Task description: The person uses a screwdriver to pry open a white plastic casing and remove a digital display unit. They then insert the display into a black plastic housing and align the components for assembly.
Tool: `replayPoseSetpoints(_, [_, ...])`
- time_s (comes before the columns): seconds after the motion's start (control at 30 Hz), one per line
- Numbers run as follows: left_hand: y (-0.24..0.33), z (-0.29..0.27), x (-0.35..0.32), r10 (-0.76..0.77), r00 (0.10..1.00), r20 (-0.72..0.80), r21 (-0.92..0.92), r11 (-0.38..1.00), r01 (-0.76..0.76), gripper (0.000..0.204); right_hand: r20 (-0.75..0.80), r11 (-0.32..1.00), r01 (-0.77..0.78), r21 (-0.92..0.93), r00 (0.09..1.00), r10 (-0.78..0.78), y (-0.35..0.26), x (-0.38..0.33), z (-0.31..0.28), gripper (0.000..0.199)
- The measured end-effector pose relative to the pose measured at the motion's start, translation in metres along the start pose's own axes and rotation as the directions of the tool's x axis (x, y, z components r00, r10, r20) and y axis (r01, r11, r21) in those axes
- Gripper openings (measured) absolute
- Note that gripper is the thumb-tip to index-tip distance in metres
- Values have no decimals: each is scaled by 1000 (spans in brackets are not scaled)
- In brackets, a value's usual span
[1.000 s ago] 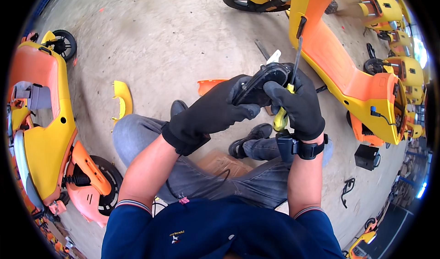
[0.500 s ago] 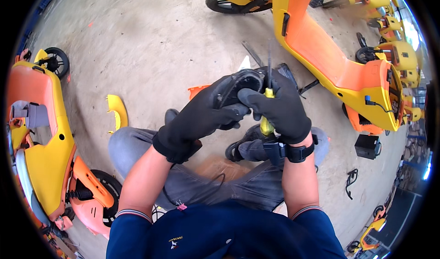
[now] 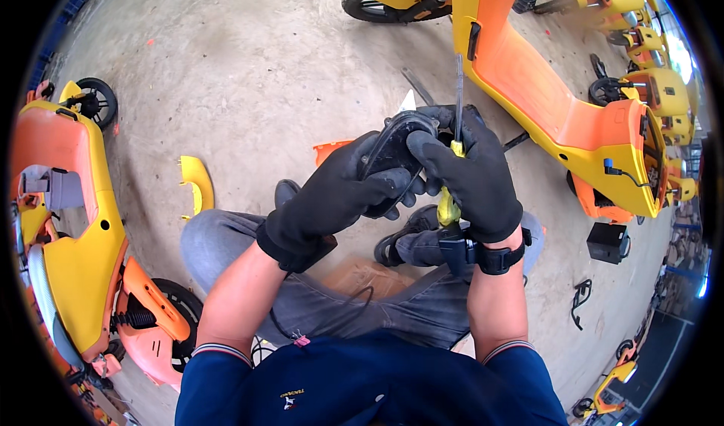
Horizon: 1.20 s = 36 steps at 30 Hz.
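Note:
Both my hands wear black gloves. My left hand (image 3: pixel 320 192) is closed round the lower left edge of a rounded black plastic housing (image 3: pixel 392 143) with small lugs on its rim. My right hand (image 3: pixel 483 185) grips a screwdriver (image 3: pixel 449 206) by its yellow handle, its long metal shaft pointing away from me. The right thumb also lies against the right side of the housing, and the right fingers behind it are partly hidden. A pale pointed piece (image 3: pixel 408 100) shows just beyond the housing; whether they touch, I cannot tell.
A yellow and orange scooter (image 3: pixel 554 113) stands ahead to the right, another scooter (image 3: pixel 72 222) at the left. On the floor lie a yellow curved panel (image 3: pixel 197 185), an orange piece (image 3: pixel 330 151), a black box (image 3: pixel 607 241) and a black bracket (image 3: pixel 580 303). Cardboard (image 3: pixel 366 277) lies between my legs.
The housing has turned so that more of its dark face shows. My right hand has shifted slightly right and nearer, with the screwdriver, and its thumb now lies higher on the housing.

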<state>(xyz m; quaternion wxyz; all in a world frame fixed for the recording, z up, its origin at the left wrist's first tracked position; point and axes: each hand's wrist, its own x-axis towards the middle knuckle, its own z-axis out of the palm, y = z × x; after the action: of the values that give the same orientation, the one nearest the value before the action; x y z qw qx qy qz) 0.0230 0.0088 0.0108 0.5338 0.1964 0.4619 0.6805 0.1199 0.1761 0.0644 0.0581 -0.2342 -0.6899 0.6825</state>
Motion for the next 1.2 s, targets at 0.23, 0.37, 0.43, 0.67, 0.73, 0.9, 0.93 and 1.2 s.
replayPoseSetpoints(0.23, [-2, -1, -2, 27, 999, -24, 49, 998, -25, 50, 15, 998, -27, 54, 1000, 26, 1, -2, -1, 25])
replayPoseSetpoints(0.37, [-4, -1, -2, 54, 999, -11, 79, 996, -53, 57, 20, 998, -12, 58, 1000, 11, 5, -1, -2, 26])
replayPoseSetpoints(0.43, [-5, 0, -2, 101, 995, 3, 40, 994, -101, 46, 35, 997, 2, 72, 999, -5, 7, -2, -4, 27])
replayPoseSetpoints(0.67, [-11, -3, -1, 80, 997, 19, 161, 984, -82, 43, 35, 998, 1, -56, 999, 1, 9, 0, -4, 27])
replayPoseSetpoints(0.73, [-12, -4, -1, 70, 998, 3, 151, 986, -70, 41, 40, 996, 16, -90, 999, -12, 10, 0, -4, 25])
replayPoseSetpoints(0.9, [-13, -4, 0, 49, 999, -7, 197, 979, -46, 41, 20, 997, 18, -77, 1000, -17, 14, 3, -2, 23])
replayPoseSetpoints(0.93, [-12, -4, 0, 44, 999, -16, 191, 981, -40, 42, 22, 997, 17, -75, 1000, -16, 15, 4, -2, 23])
replayPoseSetpoints(1.2, [-15, -13, 5, -76, 997, 34, 128, 989, 71, 45, 24, 990, 20, -141, 1000, -17, 24, 4, 0, 24])
